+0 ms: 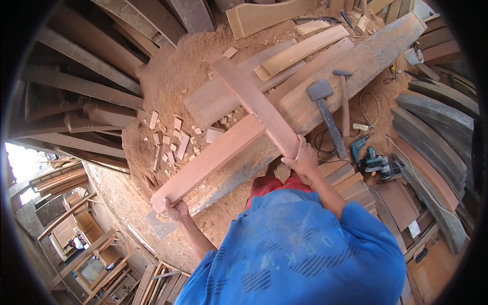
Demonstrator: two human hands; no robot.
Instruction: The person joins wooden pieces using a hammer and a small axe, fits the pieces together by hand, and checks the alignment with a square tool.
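Observation:
Two reddish-brown boards meet in a T shape over a long thick plank. My left hand [176, 211] grips the near-left end of the longer board [211, 160], thumb on its upper face. The crossing board [254, 104] slants from upper left to lower right, and the longer board butts against the middle of its side. Around the lower right end of that crossing board my right hand [304, 158] is closed. Beneath them lies the worn thick plank [376, 53]. A mallet [325, 109] with a block head and a hammer [344, 96] rest on the plank's right side.
Sawdust [162, 76] and small wood offcuts [178, 137] cover the ground beyond the boards. To the right are green power tools [373, 161] with a cord and stacked curved timbers [427, 137]. Long beams [86, 84] lean at the left; wooden frames [91, 264] stand lower left.

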